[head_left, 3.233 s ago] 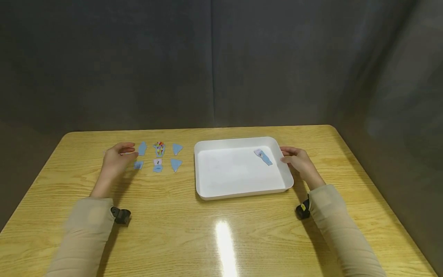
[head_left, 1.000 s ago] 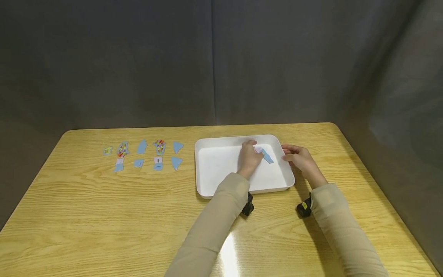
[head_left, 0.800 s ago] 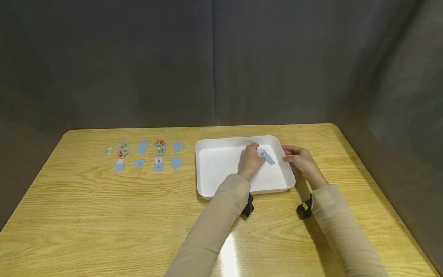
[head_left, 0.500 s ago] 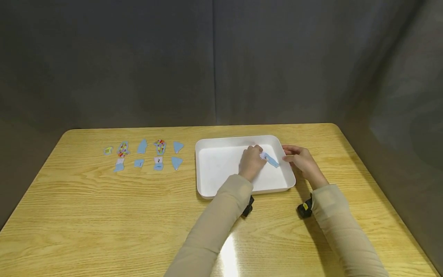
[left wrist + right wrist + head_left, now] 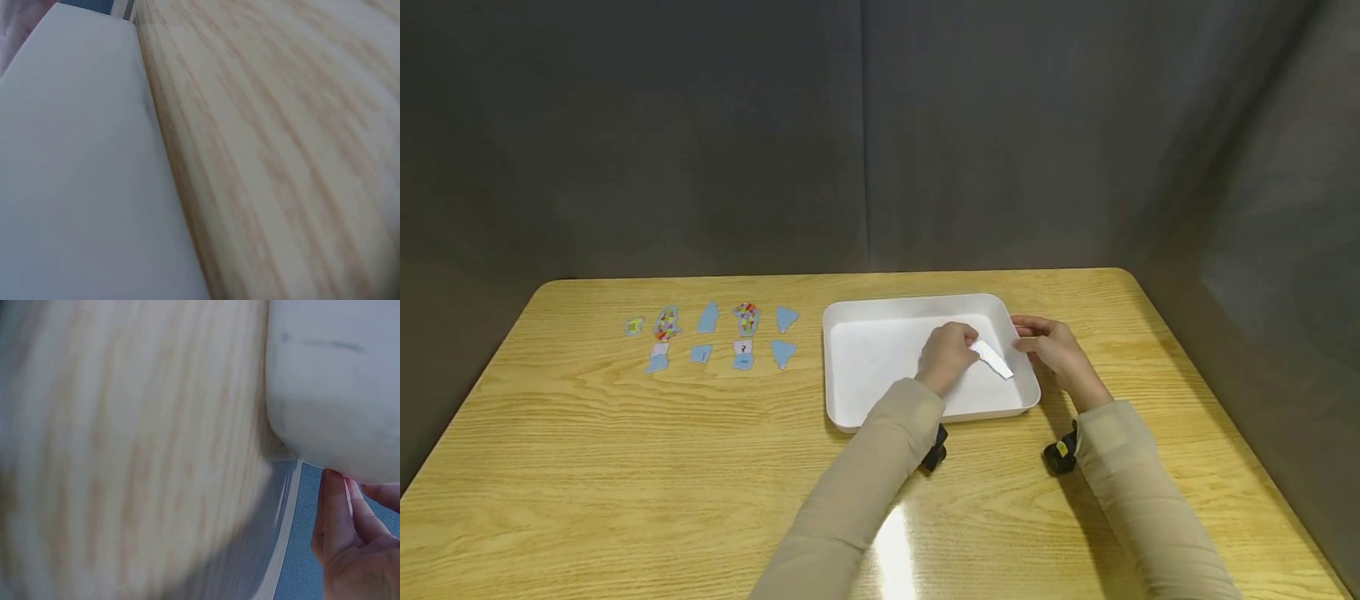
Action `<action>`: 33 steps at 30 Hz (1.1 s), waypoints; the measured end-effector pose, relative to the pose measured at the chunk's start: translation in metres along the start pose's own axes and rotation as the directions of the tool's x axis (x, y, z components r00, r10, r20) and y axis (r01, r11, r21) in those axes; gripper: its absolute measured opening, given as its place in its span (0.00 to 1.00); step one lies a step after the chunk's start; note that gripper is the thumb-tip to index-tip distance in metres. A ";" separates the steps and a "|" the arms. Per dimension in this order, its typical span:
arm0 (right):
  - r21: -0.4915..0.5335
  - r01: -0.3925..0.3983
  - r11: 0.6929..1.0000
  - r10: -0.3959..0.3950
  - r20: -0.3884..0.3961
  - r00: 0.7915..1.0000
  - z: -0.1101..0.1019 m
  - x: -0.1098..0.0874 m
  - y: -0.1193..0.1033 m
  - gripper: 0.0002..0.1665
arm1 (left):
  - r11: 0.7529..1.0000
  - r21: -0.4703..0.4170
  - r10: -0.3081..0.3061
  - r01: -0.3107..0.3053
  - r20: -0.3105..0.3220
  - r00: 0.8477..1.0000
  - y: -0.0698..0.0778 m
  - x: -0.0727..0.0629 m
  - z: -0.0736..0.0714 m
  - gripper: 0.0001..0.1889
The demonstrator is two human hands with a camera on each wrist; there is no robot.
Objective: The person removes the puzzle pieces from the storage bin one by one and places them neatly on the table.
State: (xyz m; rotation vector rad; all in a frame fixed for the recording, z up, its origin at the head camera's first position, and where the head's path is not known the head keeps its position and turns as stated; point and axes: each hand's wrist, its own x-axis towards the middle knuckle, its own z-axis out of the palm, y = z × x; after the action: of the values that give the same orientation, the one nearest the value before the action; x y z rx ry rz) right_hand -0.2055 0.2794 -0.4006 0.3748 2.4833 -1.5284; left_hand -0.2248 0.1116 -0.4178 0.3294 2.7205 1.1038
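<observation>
My left hand is over the white tray and pinches a long, narrow puzzle piece between thumb and fingertips. Its upper face looks white at this moment, and its far end tilts toward the tray's right side. On that side, my right hand holds the tray wall, thumb at the rim and fingers outside; the right wrist view shows the fingers against the tray's outer wall. The left wrist view has mostly tray wall and wood, with the held piece out of sight.
Left of the tray, several blue puzzle pieces lie apart in two rows on the wooden table, among them a colourful patterned piece and a triangular piece. A dark curtain hangs behind the table.
From the left side of the table, my left hand came into the tray and took hold of the piece there. That piece swung rightward, its blue picture side giving way to white. The right hand stayed put.
</observation>
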 end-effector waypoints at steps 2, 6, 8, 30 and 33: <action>0.004 0.007 1.000 -0.007 0.004 1.000 0.000 0.000 -0.001 0.33 | 0.999 0.032 0.025 -0.025 0.029 0.999 0.000 0.000 -0.002 0.18; 0.003 0.019 1.000 -0.019 0.012 1.000 0.000 0.000 -0.002 0.32 | 0.991 0.104 0.075 -0.084 0.088 0.993 0.002 -0.001 -0.004 0.21; -0.001 0.023 1.000 -0.022 0.013 1.000 0.000 0.000 -0.003 0.32 | 0.982 0.158 0.090 -0.107 0.109 0.990 0.003 -0.001 -0.004 0.22; -0.007 0.014 1.000 -0.014 0.006 1.000 0.001 0.001 -0.004 0.32 | 0.979 -0.172 0.139 -0.110 0.167 0.976 -0.007 -0.002 -0.017 0.14; -0.009 0.017 1.000 -0.017 0.009 1.000 0.003 0.001 -0.003 0.32 | 0.967 -0.231 0.150 -0.106 0.179 0.972 -0.011 -0.003 -0.026 0.14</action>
State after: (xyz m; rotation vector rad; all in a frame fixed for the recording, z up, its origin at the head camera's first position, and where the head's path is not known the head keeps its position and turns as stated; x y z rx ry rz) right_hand -0.2077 0.2758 -0.3996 0.3454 2.4923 -1.5216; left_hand -0.2299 0.0859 -0.4071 0.5542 2.4070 1.3179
